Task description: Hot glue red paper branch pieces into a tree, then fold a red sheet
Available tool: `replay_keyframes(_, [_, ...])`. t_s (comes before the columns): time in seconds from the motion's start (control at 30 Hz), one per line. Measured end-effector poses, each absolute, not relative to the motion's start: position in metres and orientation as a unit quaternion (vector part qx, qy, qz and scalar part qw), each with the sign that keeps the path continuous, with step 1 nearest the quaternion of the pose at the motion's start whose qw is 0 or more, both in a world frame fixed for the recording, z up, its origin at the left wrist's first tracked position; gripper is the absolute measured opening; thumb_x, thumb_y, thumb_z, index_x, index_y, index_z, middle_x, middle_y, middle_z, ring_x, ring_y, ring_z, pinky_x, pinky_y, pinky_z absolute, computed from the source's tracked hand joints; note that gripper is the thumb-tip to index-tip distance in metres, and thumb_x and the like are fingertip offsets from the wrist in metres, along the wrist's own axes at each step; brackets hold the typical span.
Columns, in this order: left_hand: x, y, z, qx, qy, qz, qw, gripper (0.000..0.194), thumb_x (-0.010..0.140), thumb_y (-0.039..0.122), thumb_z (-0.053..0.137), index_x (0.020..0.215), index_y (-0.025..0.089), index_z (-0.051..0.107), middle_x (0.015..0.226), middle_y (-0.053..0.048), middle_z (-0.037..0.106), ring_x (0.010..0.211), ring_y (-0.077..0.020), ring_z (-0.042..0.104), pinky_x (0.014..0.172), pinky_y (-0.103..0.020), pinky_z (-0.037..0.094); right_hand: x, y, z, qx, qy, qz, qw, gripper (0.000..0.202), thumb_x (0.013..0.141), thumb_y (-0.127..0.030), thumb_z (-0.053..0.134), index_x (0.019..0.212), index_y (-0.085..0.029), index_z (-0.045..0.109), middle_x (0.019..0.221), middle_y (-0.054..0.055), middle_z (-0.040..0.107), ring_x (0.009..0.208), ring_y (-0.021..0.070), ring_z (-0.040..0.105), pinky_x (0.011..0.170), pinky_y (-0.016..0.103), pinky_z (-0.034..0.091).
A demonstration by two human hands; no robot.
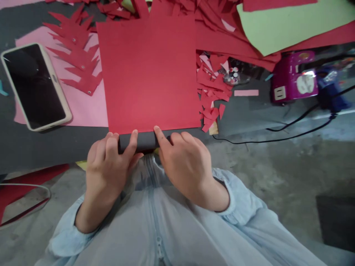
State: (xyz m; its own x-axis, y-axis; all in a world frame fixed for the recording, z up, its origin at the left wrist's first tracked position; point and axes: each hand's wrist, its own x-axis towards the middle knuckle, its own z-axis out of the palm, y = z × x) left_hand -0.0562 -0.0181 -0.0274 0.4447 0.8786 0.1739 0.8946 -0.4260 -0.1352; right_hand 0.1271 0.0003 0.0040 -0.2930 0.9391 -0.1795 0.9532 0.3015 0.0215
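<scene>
A large red paper sheet (149, 74) lies flat at the table's front edge. My left hand (108, 162) is at its lower left, fingers bent but apart, index fingertip touching the sheet's near edge and thumb spread to the side. On the right, my right hand (185, 166) stretches its index finger to the same edge; its other fingers curl and its thumb is hidden. Between the hands shows a dark strip (141, 141), perhaps the tabletop. I cannot make out anything held in either hand.
Spiky red cutouts (80, 55) lie on pink paper (85, 111), beside a phone (33, 85). Red scraps (212, 88), a pink strip (246, 92), a purple device (294, 79) with black cables (266, 140) and green paper (291, 26) are at the right.
</scene>
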Motion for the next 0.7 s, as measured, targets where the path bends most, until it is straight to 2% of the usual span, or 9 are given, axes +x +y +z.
replay_keyframes(0.27, [-0.058,-0.015,-0.025,-0.852,-0.515,-0.015,0.095,0.052,0.094,0.05,0.055,0.14,0.026,0.053,0.107,-0.016,0.059,0.098,-0.0309,0.06,0.08,-0.041,0.048,0.157,-0.009,0.001,0.663,0.747,-0.011,0.055,0.042,0.089,-0.014,0.05,0.127,-0.02,0.068,0.062,0.002,0.056,0.064,0.0157,0.046,0.058,0.03,0.028])
replay_keyframes(0.5, [-0.059,-0.015,-0.021,-0.846,-0.53,0.01,0.055,0.055,0.094,0.047,0.055,0.145,0.028,0.047,0.113,-0.017,0.058,0.099,-0.0314,0.06,0.083,-0.044,0.048,0.178,-0.012,0.002,0.681,0.731,0.008,0.041,0.041,0.091,-0.017,0.046,0.123,-0.016,0.071,0.061,0.004,0.058,0.064,0.017,0.049,0.059,0.031,0.031])
replay_keyframes(0.7, [-0.059,-0.014,-0.021,-0.844,-0.535,0.006,0.038,0.053,0.095,0.045,0.053,0.145,0.027,0.048,0.116,-0.02,0.059,0.102,-0.0341,0.06,0.083,-0.047,0.048,0.187,-0.013,0.0,0.693,0.72,0.007,0.029,0.04,0.092,-0.019,0.045,0.121,-0.016,0.072,0.064,0.004,0.061,0.065,0.0171,0.05,0.061,0.03,0.034])
